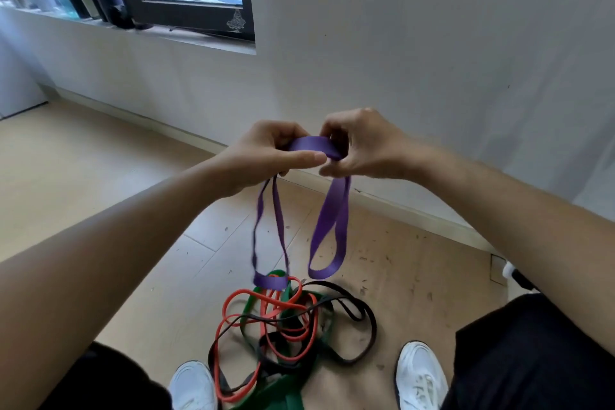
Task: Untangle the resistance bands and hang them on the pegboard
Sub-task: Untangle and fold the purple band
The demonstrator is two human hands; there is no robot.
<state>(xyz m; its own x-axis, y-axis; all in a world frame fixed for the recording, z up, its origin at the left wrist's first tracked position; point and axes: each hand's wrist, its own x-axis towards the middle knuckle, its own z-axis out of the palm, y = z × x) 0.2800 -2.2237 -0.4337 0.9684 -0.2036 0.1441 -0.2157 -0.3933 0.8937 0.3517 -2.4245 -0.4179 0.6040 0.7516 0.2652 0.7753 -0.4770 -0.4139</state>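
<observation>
Purple band [329, 230]: held up before a pale wall, a short stretch running between both hands, two loops hanging below; the left loop's lower end overlaps the tangle
Left hand [269, 153]: fingers curled round the band
Right hand [362, 150]: fingers and thumb pinching the band
Tangle: red band [233, 296], green band [286, 393] and black band [369, 319] knotted together on the floor [100, 176], between two white shoes [421, 376]

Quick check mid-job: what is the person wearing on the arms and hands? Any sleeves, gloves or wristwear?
No sleeve shows on the left forearm or the right forearm; both are uncovered as far as the frame reaches. The left hand and right hand are ungloved. No watch, bracelet or ring shows on either wrist or the visible fingers.
</observation>
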